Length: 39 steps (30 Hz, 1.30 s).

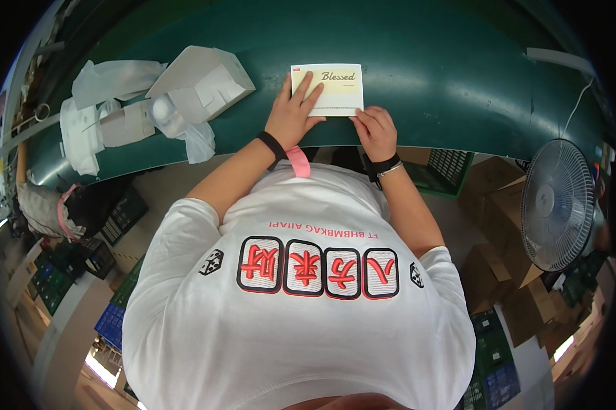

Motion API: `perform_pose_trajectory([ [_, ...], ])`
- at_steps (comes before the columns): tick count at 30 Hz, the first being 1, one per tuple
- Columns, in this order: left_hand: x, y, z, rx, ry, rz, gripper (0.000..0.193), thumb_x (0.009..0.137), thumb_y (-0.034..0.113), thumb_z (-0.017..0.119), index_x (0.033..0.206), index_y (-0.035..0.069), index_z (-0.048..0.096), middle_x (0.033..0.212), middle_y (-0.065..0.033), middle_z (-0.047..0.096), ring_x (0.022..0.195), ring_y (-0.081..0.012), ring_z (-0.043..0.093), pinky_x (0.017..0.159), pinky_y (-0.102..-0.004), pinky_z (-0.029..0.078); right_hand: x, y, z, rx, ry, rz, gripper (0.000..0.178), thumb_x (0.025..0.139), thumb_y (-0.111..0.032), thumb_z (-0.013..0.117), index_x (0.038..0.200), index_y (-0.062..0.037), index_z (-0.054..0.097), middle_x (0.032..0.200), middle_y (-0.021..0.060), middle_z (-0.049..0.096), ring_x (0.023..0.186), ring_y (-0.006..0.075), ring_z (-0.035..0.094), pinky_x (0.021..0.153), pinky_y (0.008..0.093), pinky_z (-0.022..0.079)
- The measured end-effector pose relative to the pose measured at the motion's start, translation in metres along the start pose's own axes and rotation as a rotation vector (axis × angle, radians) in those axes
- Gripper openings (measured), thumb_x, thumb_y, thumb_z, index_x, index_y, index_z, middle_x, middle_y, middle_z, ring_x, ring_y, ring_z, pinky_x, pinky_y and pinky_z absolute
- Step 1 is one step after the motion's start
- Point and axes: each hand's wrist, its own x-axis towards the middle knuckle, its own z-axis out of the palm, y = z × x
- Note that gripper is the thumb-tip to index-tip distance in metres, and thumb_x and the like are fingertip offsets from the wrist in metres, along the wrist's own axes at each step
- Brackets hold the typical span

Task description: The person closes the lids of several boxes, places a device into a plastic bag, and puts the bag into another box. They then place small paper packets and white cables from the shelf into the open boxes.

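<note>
A: Item one?
B: Flat rectangular packet [342,94], smooth, cream and white, crisp-cornered; it is lying at the upper centre of the frame on the green table [451,96], whose surface is showing a dull sheen.

A: Hands?
B: Left hand [292,115]: fingers spreading wide, resting flat across the packet's left part. Right hand [378,131]: fingers bunching close, curling, touching the packet's lower right corner; whether they are pinching it, I cannot tell.

A: Upper left of the frame?
B: One white carton [216,92], thin card, gaping open with angular flaps. Beside it, a translucent plastic bag [110,80], filmy, crumpling.

A: Right side?
B: One fan [557,205], round wire cage, standing below the table edge. Brown cardboard boxes [489,277], matt, square-edged, are crowding near it. One green crate [446,171], lattice-walled, is sitting just beneath the table edge.
</note>
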Motion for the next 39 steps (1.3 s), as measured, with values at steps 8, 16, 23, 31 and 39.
perform_pose_trajectory([
  [8, 0.006, -0.001, -0.011, -0.097, 0.000, 0.003, 0.076, 0.077, 0.042, 0.078, 0.143, 0.020, 0.049, 0.152, -0.0097, 0.040, 0.132, -0.0449, 0.038, 0.108, -0.0519, 0.038, 0.001, 0.003, 0.001, 0.019, 0.027, -0.024, 0.026, 0.073, -0.001, 0.080, 0.097, -0.0030, 0.072, 0.090, 0.0092, 0.063, 0.086, 0.0290, 0.063, 0.074, 0.0376, 0.053],
  [16, 0.004, -0.021, -0.019, -0.066, -0.055, 0.103, 0.079, 0.076, 0.042, 0.078, 0.145, 0.021, 0.047, 0.153, -0.0068, 0.040, 0.131, -0.0431, 0.040, 0.108, -0.0489, 0.040, 0.006, 0.010, -0.019, -0.051, -0.098, -0.133, 0.026, 0.076, -0.001, 0.078, 0.102, -0.0055, 0.071, 0.109, 0.0106, 0.067, 0.101, 0.0316, 0.065, 0.082, 0.0377, 0.055],
  [23, 0.008, -0.044, -0.025, 0.014, -0.162, 0.303, 0.078, 0.080, 0.036, 0.076, 0.148, 0.019, 0.043, 0.159, -0.0041, 0.033, 0.131, -0.0421, 0.039, 0.110, -0.0461, 0.038, 0.007, 0.019, -0.021, 0.045, -0.214, -0.056, 0.025, 0.079, 0.000, 0.076, 0.102, -0.0043, 0.071, 0.124, 0.0129, 0.067, 0.107, 0.0299, 0.067, 0.087, 0.0356, 0.056],
  [31, 0.018, -0.053, -0.032, 0.030, -0.258, 0.332, 0.072, 0.084, 0.036, 0.073, 0.148, 0.023, 0.043, 0.159, 0.0000, 0.032, 0.135, -0.0401, 0.037, 0.110, -0.0475, 0.039, 0.004, 0.015, -0.016, 0.123, -0.147, 0.006, 0.022, 0.079, 0.002, 0.076, 0.100, -0.0041, 0.073, 0.119, 0.0131, 0.069, 0.103, 0.0289, 0.070, 0.085, 0.0337, 0.057],
  [39, 0.008, -0.049, -0.028, -0.051, -0.196, 0.270, 0.069, 0.086, 0.034, 0.071, 0.148, 0.023, 0.043, 0.159, -0.0025, 0.032, 0.138, -0.0404, 0.033, 0.112, -0.0479, 0.038, 0.004, 0.010, -0.013, 0.044, -0.130, -0.040, 0.021, 0.078, 0.001, 0.077, 0.099, -0.0024, 0.072, 0.121, 0.0144, 0.068, 0.104, 0.0300, 0.069, 0.084, 0.0343, 0.057],
])
